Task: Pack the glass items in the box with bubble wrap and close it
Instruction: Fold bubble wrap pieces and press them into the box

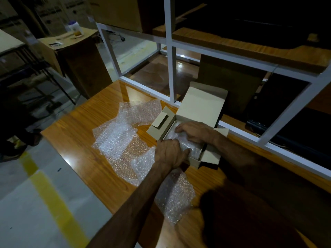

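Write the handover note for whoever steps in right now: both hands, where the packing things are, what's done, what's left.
Left hand: at the near end of the open box, fingers curled on the bubble-wrapped bundle inside.
Right hand: flat on the same bundle, pressing it down.
Lid stands up, side flaps out.
Spare bubble wrap sheets lie on the wooden table, left of the box.
Done: a wrapped bundle is in the box; no glass is visible through the wrap.
Left: settle it, pad if needed, close the flaps and lid.

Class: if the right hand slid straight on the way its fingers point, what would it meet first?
Probably the box's left end flap; the right hand lies on the bubble-wrapped contents, fingers pointing there. Depth is unclear.
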Available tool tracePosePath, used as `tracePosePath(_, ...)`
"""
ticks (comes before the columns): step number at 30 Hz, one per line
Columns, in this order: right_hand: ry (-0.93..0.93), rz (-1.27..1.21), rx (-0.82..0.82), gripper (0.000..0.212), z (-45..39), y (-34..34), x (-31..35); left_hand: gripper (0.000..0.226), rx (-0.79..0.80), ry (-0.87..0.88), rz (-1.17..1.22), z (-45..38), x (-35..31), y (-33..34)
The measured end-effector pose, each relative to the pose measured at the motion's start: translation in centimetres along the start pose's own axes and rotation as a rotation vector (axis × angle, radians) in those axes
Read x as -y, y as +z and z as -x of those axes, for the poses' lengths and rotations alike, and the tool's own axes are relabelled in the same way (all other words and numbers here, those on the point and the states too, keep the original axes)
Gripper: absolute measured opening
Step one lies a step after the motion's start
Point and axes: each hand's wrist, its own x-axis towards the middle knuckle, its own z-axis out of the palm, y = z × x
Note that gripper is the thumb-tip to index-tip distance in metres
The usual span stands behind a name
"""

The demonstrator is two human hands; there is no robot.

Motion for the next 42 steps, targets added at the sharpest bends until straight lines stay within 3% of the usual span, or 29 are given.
tracePosePath(3,0.069,0.011,-0.11,0.049,0.5,-0.2,-0.8,0.048,-0.163,0.0,0.093,1.2,0.5,0.4)
tracePosePath(5,0.136,0.059,-0.116,0.044,1.1,-0.3,-1.9,0.049,-0.25,-0.064,0.088,1.9,0.9,0.9)
tracePosePath(9,0.223,0.082,-0.052,0.043,2.5,-0.3,-3.5,0.085,-0.25,-0.264,0.136,2.2,-0.9,0.3)
tracePosePath(14,0.153,0.068,-0.105,0.038,2.9,0.1,-4.1,0.132,-0.087,-0.39,0.27,0.6,-2.2,-0.2)
tracePosePath(20,0.099,0.068,-0.191,0.008,2.6,-0.8,-3.6,0.156,0.015,-0.516,0.455,-0.2,-1.4,0.8)
tracePosePath(25,0.153,0.02,-0.163,0.01,1.7,-1.0,-3.8,0.154,0.001,-0.532,0.459,0.0,-1.1,1.1)
tracePosePath(32,0.2,0.159,-0.157,0.011,0.6,-1.2,-3.2,0.141,-0.019,-0.522,0.479,0.0,-0.7,1.1)
tracePosePath(37,0.302,0.082,-0.092,0.032,0.0,-2.1,-2.8,0.134,-0.043,-0.52,0.495,0.2,-0.6,1.2)
tracePosePath(42,0.342,0.086,-0.062,0.03,-0.2,-2.0,-2.3,0.134,-0.049,-0.522,0.528,0.3,-0.7,1.1)
